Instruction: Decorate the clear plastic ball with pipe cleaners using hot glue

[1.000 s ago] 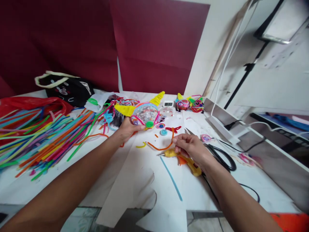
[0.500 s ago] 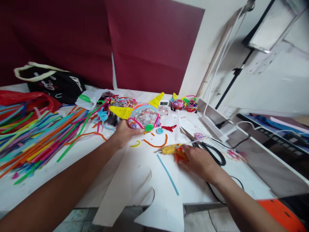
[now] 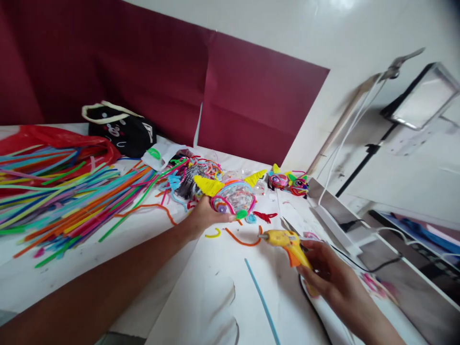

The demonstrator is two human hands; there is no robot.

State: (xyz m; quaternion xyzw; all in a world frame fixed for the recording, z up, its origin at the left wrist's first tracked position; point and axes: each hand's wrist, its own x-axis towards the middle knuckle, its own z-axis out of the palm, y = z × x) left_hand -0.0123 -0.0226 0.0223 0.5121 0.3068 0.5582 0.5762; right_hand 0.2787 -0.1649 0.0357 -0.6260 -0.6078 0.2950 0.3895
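My left hand (image 3: pixel 207 214) is closed on the lower left edge of a clear, see-through craft head (image 3: pixel 237 197) trimmed with coloured pipe cleaners. Two yellow horn shapes stick up from it, and a green disc sits at its lower edge. In my right hand (image 3: pixel 325 268) is a yellow glue gun (image 3: pixel 285 239) with an orange trigger, its nozzle pointing left. Just left of the nozzle lies a curved orange pipe cleaner piece (image 3: pixel 244 243). A short yellow piece (image 3: pixel 213 234) and a blue coil (image 3: pixel 250 219) rest close to the head. Scissors behind the gun are mostly hidden.
Many loose pipe cleaners (image 3: pixel 86 201) spread over the left side, beside a red plastic bag (image 3: pixel 68 136) and a black bag (image 3: pixel 120 132). A blue strip (image 3: pixel 261 299) lies on the white paper. Finished craft heads (image 3: pixel 287 182) stand at the back; a grey tray (image 3: pixel 332 211) is right.
My right hand has raised the glue gun off the table and gripped it by its handle. My left hand keeps hold of the craft head. The camera view has shifted.
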